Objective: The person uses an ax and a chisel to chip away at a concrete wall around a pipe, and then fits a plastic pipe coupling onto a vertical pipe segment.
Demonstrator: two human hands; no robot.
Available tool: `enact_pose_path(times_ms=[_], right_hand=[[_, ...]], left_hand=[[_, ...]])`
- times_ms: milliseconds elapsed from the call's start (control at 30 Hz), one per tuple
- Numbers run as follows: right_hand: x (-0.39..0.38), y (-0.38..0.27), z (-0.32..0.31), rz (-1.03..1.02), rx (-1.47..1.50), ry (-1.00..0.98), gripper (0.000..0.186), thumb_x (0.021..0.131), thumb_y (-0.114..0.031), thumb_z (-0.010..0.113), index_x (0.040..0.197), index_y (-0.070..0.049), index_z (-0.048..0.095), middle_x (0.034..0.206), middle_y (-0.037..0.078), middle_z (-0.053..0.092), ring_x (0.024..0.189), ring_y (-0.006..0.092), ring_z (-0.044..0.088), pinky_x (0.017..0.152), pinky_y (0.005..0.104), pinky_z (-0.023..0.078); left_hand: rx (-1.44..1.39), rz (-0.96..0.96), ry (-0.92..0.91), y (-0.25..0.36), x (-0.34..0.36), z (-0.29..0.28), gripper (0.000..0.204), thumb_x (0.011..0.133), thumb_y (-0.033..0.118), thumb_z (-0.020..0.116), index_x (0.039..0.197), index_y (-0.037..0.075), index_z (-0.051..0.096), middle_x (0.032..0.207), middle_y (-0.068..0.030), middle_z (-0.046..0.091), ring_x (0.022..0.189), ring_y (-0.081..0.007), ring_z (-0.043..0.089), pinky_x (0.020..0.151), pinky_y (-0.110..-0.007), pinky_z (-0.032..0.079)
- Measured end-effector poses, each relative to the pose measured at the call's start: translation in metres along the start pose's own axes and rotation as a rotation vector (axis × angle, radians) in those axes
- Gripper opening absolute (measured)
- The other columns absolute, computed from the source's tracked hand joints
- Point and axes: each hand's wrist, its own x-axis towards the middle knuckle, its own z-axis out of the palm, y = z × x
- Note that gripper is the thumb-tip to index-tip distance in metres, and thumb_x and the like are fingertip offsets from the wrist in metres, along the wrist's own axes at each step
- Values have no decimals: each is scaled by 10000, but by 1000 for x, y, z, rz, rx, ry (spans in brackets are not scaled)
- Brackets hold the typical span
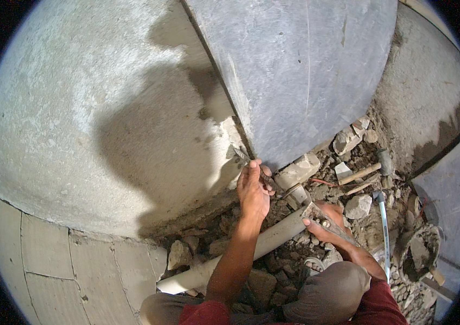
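Note:
Near the middle, my left hand (253, 189) is closed around a small hand tool with a narrow grey blade (241, 154), which looks like a pointing trowel. Its tip is at the lower end of the seam between the rough plastered wall (148, 141) and the large grey slab (306, 70). Lower and to the right, my right hand (326, 223) grips a flat, narrow mortar-smeared plate (312, 214), its thumb lying on top. The plate's exact kind is unclear. Beneath my hands, a pale pipe (273, 238) runs diagonally over the rubble.
A hammer (368, 171) with a wooden handle lies on the rubble at right. Close by are a blue-and-white bar (383, 233), a mortar-caked bucket (422, 246) and loose stones (358, 207). Pale tiles (48, 246) cover the lower left. My sandalled foot (313, 265) stands among stones.

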Motion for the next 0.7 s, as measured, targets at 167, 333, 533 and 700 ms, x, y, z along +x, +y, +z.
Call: enact_pose_path(times_ms=[167,333,533,700], right_hand=[[6,-7,-3,16,13,-50,223,739,-192,644,830,1,579,672,113,544,556,249,549,514,342,437],[4,-3,-3,10,-33,-62,259,702,-167,671,878,4,590,737,133,573,609,275,576,567,358,459],[15,-2,-3,-496,93,-224,436,650,-159,741,1016,-42,535,834,127,593,725,300,597,600,369,477],[30,-8,15,15,-595,-523,449,571,-262,707,957,-92,552,723,91,536,619,267,566,542,366,478]], left_hand=[[-6,-17,32,-2,0,-6,261,865,356,541,941,107,538,688,8,535,446,-74,406,372,-220,345],[-10,-21,24,-4,4,-12,261,862,348,549,948,101,554,682,3,540,442,-67,398,374,-222,348],[-85,-31,-96,7,4,-28,280,865,300,556,988,51,590,644,-5,553,464,-69,459,381,-215,368],[-13,-108,-72,13,2,-34,343,868,301,545,1058,15,538,645,-2,520,460,-76,450,392,-211,365]])
